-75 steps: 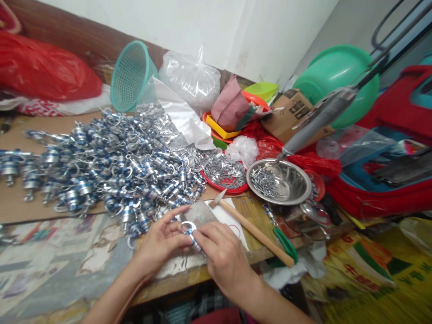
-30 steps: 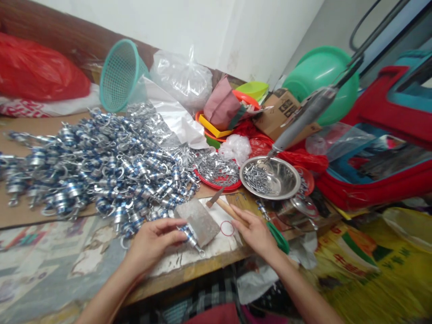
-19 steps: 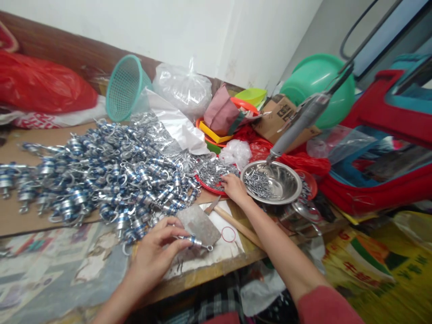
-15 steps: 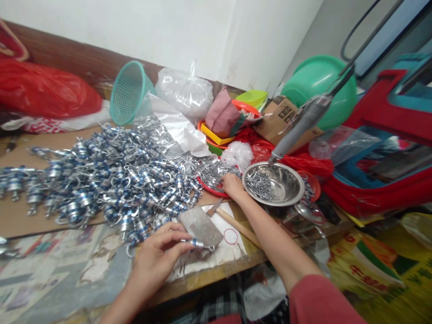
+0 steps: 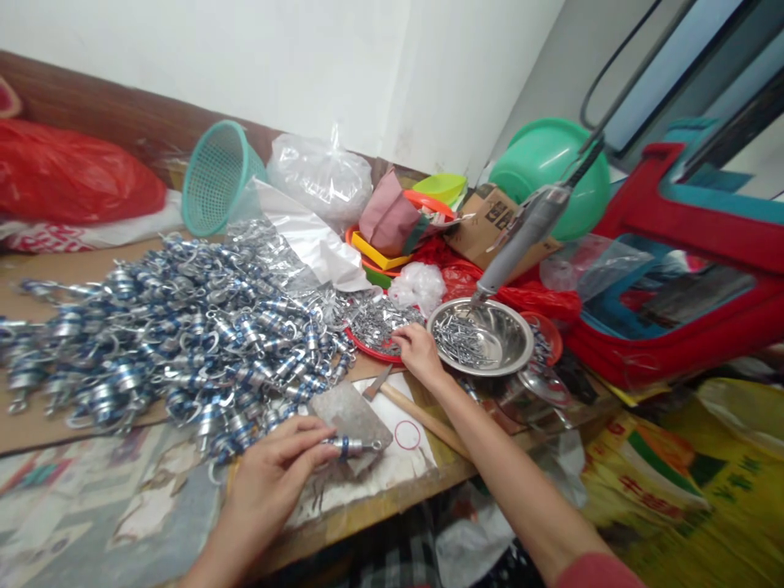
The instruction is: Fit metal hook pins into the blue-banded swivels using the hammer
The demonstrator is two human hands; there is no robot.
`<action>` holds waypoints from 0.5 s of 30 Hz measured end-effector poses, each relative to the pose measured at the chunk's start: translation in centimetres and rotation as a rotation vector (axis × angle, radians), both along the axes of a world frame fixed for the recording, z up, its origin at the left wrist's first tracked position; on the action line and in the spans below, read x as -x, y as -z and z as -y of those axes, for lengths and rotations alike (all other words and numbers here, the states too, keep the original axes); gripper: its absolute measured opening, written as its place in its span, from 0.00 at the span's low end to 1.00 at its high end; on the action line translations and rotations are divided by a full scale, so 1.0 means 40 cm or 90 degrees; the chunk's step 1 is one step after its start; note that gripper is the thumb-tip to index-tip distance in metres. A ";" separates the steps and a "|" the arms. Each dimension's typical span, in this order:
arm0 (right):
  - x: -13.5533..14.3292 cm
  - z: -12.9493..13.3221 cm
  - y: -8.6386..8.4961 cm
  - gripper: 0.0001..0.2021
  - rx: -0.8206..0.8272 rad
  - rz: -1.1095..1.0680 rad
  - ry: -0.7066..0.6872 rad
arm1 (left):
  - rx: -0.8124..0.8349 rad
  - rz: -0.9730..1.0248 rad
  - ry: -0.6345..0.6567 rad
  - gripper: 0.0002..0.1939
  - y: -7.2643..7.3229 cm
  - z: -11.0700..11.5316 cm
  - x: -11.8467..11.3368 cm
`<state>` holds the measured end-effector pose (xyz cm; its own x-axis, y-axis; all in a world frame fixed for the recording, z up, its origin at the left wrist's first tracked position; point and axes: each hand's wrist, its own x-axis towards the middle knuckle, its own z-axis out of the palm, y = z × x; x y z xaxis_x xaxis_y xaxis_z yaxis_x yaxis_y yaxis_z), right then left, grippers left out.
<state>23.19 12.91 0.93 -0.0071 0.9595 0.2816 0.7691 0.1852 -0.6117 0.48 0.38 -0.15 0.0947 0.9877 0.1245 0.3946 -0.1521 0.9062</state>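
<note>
My left hand (image 5: 275, 469) pinches a small silver fitting with blue bands (image 5: 349, 447) between thumb and fingers. Its looped end points right, over a flat grey block (image 5: 352, 412). My right hand (image 5: 421, 353) is at the near right edge of a red plate (image 5: 366, 349), which bears a heap of small shiny metal pieces (image 5: 376, 317). The right thumb and forefinger are closed together; whatever is between their tips is too small to name. Left of the plate spreads a large pile of similar blue-and-silver fittings (image 5: 202, 327).
A hammer with a wooden handle (image 5: 425, 418) lies beside the block. The steel bowl (image 5: 520, 343) holds thin metal pins, and a grey hanging power tool (image 5: 523, 237) reaches down to it. Behind stand a turquoise basket (image 5: 214, 180), bags and a green basin (image 5: 554, 175).
The camera view has turned slightly right. My right hand has drawn back a little from the metal pieces toward the plate's edge. My left hand still holds the fitting over the block.
</note>
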 end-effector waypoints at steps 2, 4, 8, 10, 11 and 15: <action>0.040 0.058 -0.011 0.08 0.004 -0.083 -0.018 | -0.022 0.015 -0.031 0.08 0.004 0.003 -0.005; 0.085 0.134 -0.020 0.08 0.027 -0.155 -0.047 | -0.039 0.029 -0.057 0.08 0.007 0.008 -0.009; 0.159 0.269 -0.036 0.05 0.116 -0.355 -0.102 | -0.071 0.034 -0.095 0.09 0.012 0.011 -0.014; 0.177 0.301 -0.042 0.04 0.161 -0.437 -0.118 | -0.085 0.037 -0.103 0.09 0.013 0.010 -0.015; 0.182 0.307 -0.044 0.04 0.172 -0.453 -0.120 | -0.090 0.039 -0.102 0.09 0.012 0.010 -0.016; 0.182 0.302 -0.042 0.04 0.192 -0.494 -0.128 | -0.103 0.041 -0.069 0.08 0.000 0.010 -0.020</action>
<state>15.91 0.83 2.61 -0.0961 0.9953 0.0095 0.0817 0.0174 -0.9965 1.28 -0.02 -0.15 -0.0247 0.9581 0.2853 0.3590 -0.2578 0.8970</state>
